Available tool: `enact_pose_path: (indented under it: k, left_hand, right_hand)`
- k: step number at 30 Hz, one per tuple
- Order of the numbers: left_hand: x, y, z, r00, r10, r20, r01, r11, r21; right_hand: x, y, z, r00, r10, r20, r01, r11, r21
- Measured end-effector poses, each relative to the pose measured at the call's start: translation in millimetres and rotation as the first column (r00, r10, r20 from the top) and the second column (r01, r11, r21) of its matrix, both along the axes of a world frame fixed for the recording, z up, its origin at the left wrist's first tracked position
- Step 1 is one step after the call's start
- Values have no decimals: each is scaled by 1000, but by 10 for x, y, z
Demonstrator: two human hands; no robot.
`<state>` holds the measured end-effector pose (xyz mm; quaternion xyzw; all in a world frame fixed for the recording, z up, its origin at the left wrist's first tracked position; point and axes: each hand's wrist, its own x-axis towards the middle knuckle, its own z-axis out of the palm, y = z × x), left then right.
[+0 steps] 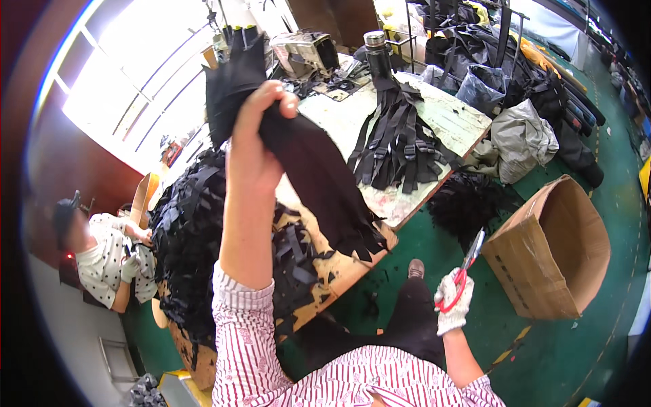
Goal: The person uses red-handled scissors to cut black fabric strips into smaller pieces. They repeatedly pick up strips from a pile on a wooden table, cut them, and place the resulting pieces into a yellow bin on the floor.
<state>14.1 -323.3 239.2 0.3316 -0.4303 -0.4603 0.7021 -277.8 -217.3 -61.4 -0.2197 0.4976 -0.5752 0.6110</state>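
Observation:
My left hand [254, 142] is raised high and grips a thick bundle of black webbing strips [319, 176] around its middle. The cut ends of the bundle hang down to the right over the worktable [339, 122]. My right hand [453, 302], in a white glove, holds red-handled scissors [468, 268] low at the right, blades pointing up and apart from the bundle. Both sleeves are red-and-white striped.
A heap of cut black strips [196, 244] covers the table's near left. A fan of black straps with buckles [400, 142] lies farther back by a dark flask [377, 51]. An open cardboard box [556, 251] stands on the green floor at right. Another person [102, 258] sits at left.

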Motion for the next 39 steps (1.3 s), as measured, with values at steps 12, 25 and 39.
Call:
enact_pose_path:
  k: [12,25,39]
  left_hand:
    - [693,-3577,-1940,949,225,221,-314,729,607]
    - [564,-4001,-2729,799,192,570,-528,678,512]
    - [440,-1759,-2054,314,67,947,-610,778,147]
  right_hand:
    - [210,-643,-251,988,-63,-138,112,914,390]
    - [252,-991,-253,954,-1,-301,140,887,439]
    - [96,-427,-211,993,96,-71,-81,977,196]
